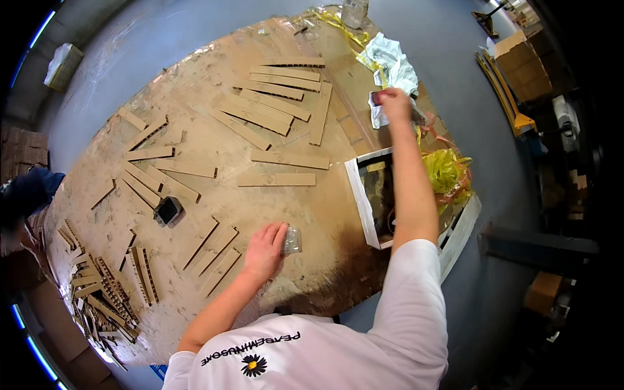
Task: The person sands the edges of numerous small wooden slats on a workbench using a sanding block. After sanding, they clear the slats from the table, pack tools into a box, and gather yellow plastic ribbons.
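Note:
My left hand [265, 248] is closed around a small clear container [292, 240] near the table's front edge. It looks like a transparent cup lying on its side. My right arm reaches out to the far right, where my right hand [395, 105] grips a small dark red object [376, 98] whose kind I cannot make out. That hand is over a crumpled white plastic sheet [390, 62]. Just below my right forearm stands an open white-edged box [364, 201], dark inside and partly hidden by the arm. Several cardboard strips [290, 160] lie flat across the table.
A black cup-like container [168, 211] sits among strips left of centre. More strips are heaped [104, 299] at the near left. Yellow plastic [447, 174] bunches beside the box. A clear jar [354, 12] stands at the far edge. Another person's dark sleeve [32, 190] shows at left.

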The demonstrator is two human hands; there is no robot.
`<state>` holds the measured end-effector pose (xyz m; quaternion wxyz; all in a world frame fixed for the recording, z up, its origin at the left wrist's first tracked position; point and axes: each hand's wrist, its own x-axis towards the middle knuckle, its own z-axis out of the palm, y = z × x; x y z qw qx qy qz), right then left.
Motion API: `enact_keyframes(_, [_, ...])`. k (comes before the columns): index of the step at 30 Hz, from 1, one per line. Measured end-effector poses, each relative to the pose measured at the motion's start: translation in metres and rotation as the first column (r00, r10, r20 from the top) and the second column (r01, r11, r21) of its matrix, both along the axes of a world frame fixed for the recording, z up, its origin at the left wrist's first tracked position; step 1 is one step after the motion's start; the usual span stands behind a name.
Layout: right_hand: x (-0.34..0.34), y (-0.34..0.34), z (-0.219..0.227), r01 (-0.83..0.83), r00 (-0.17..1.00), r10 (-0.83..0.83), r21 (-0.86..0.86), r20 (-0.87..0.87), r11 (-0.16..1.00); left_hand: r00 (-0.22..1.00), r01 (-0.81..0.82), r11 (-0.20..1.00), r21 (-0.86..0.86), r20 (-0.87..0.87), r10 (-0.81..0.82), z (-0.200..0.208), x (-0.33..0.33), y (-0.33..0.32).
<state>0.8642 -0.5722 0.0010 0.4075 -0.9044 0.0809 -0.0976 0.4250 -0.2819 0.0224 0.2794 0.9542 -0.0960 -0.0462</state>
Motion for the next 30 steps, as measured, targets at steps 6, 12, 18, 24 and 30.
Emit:
enact_keyframes(6, [-0.006,-0.096,0.03,0.203,0.927,-0.209,-0.053,-0.31,0.978,0.999,-0.036,0.999,0.027,0.019,0.035,-0.002,0.0,-0.002])
enact_keyframes(12, [-0.007,-0.122,-0.01,0.059,0.971,-0.134,-0.347,-0.196,0.936,1.0,-0.011,0.997,0.078,-0.021,0.012,0.0,0.003,-0.003])
enact_keyframes(18, [-0.01,-0.101,0.019,-0.019,0.949,-0.166,-0.572,-0.269,0.82,1.0,-0.013,0.997,0.075,-0.011,0.014,-0.001,0.002,-0.004])
enact_keyframes(24, [-0.024,-0.002,0.074,-0.295,0.927,0.373,-0.691,-0.039,0.66,1.0,-0.026,0.996,0.087,-0.008,0.027,0.01,0.006,-0.005])
enact_keyframes(30, [0.005,0.147,0.051,-0.509,0.81,0.573,-0.632,-0.122,0.584,0.988,-0.089,0.995,-0.037,-0.132,0.084,0.027,0.018,0.0])
